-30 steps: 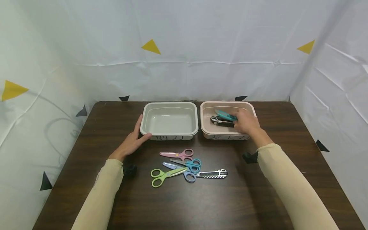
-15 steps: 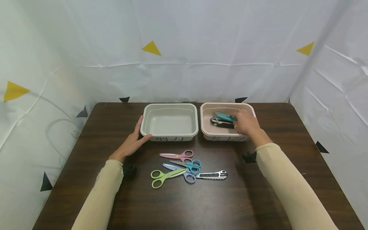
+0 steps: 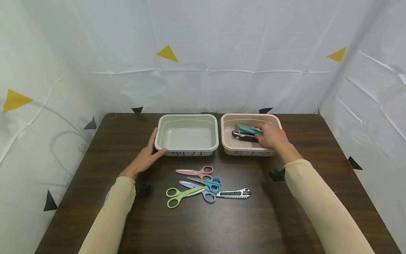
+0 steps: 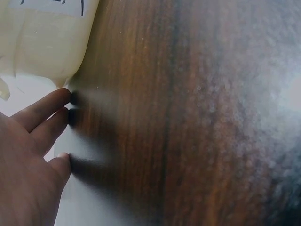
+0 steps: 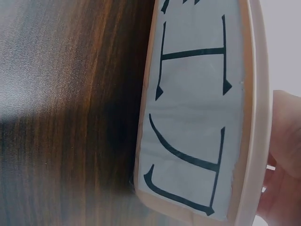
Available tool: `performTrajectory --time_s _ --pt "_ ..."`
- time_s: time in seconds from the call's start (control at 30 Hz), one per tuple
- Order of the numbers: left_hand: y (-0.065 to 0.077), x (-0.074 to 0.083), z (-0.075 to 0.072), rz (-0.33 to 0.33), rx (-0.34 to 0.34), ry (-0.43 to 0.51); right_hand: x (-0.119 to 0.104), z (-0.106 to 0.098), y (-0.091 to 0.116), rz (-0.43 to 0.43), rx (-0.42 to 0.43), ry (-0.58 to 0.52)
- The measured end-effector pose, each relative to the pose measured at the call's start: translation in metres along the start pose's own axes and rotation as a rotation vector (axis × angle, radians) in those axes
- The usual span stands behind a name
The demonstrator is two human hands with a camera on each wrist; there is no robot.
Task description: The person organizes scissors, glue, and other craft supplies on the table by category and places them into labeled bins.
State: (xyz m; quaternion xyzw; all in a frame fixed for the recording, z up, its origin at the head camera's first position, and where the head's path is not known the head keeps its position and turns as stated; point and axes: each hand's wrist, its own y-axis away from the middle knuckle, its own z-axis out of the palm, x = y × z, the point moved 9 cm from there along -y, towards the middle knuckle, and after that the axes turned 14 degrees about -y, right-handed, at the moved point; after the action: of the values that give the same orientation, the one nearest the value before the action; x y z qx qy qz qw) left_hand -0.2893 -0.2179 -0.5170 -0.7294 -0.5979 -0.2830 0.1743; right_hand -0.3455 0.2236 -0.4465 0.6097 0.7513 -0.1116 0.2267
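Observation:
In the head view my right hand [image 3: 271, 135] reaches into the pink basket [image 3: 225, 141], its fingers at the right end of a teal utility knife [image 3: 248, 129], which they seem to pinch. Under that knife lie black and white utility knives [image 3: 241, 134], partly covered. My left hand [image 3: 143, 160] spreads its fingers against the left side of the grey basket [image 3: 187, 148]. Its fingertips touch the table in the left wrist view. In front lie pink scissors [image 3: 193, 172], small blue scissors [image 3: 210, 183], lavender scissors [image 3: 208, 197], green scissors [image 3: 180, 195] and a silver utility knife [image 3: 234, 193].
The two baskets stand side by side at the back of the dark wooden table [image 3: 234, 229]. Handwritten labels are on their fronts, such as the white label [image 5: 193, 108] on the pink one. White sheeting [image 3: 206, 91] rises behind and at both sides.
My right hand has shifted very slightly to the right inside the pink basket, along with the teal utility knife. My left hand stays at the grey basket.

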Motion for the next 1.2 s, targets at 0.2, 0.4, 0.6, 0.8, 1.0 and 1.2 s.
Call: performTrajectory --time_s 0.2,0.4,0.6,0.8,1.0,1.2 --pt "0.001 0.001 -0.001 -0.006 0.006 -0.005 -0.005 -0.006 0.003 -0.014 0.041 0.005" --pt "0.001 0.003 -0.001 -0.003 0.008 -0.014 -0.022 -0.023 0.019 -0.084 0.211 -0.027" --pt "0.0 0.004 -0.001 0.011 0.012 -0.004 -0.048 -0.037 0.048 -0.269 0.458 -0.096" --pt "-0.003 0.002 0.0 0.013 0.013 -0.003 -0.07 -0.037 0.078 -0.459 0.574 -0.11" --pt "-0.003 0.001 0.002 0.002 0.006 -0.011 -0.087 -0.02 0.105 -0.575 0.57 -0.074" --pt "-0.003 0.002 0.004 0.004 0.001 -0.013 -0.099 0.014 0.134 -0.664 0.506 -0.039"
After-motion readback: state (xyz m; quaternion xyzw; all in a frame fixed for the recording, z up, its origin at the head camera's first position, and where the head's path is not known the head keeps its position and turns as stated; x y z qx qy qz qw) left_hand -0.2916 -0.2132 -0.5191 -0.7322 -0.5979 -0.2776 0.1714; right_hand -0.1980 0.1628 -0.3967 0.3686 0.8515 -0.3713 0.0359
